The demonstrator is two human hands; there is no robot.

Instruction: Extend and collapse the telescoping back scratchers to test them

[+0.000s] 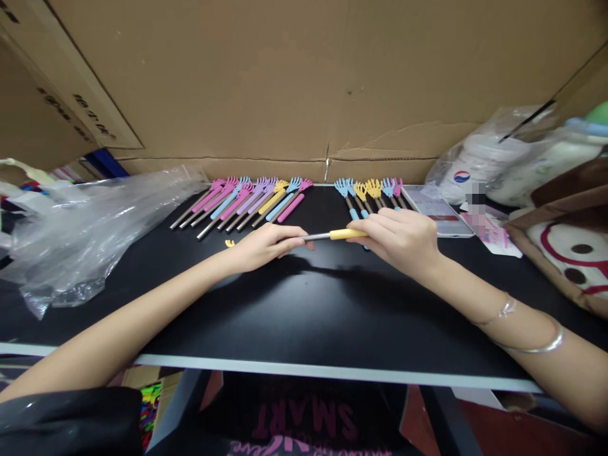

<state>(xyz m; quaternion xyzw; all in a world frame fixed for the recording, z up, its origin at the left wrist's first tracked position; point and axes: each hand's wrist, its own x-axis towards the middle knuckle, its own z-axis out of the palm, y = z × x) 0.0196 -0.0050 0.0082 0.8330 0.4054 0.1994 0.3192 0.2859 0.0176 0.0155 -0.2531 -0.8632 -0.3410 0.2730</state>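
Observation:
A yellow back scratcher (341, 234) is held level above the black table by both hands. My left hand (266, 245) is closed round its metal rod, and a bit of its yellow claw end pokes out beyond the wrist. On the yellow grip, my right hand (396, 233) has its fingers closed. Behind my left hand lies a slanted row of back scratchers (251, 199) in pink, blue, purple and yellow; some rods there are bare of coloured grips. A second group of back scratchers (370, 192) lies behind my right hand, which partly hides it.
A clear plastic bag (104, 228) spreads over the table's left side. At the right are a phone (441, 215), a pink-and-white packet (496, 234), a bagged white cup (489, 164) and a brown plush item (570, 234). Cardboard (285, 82) walls the back.

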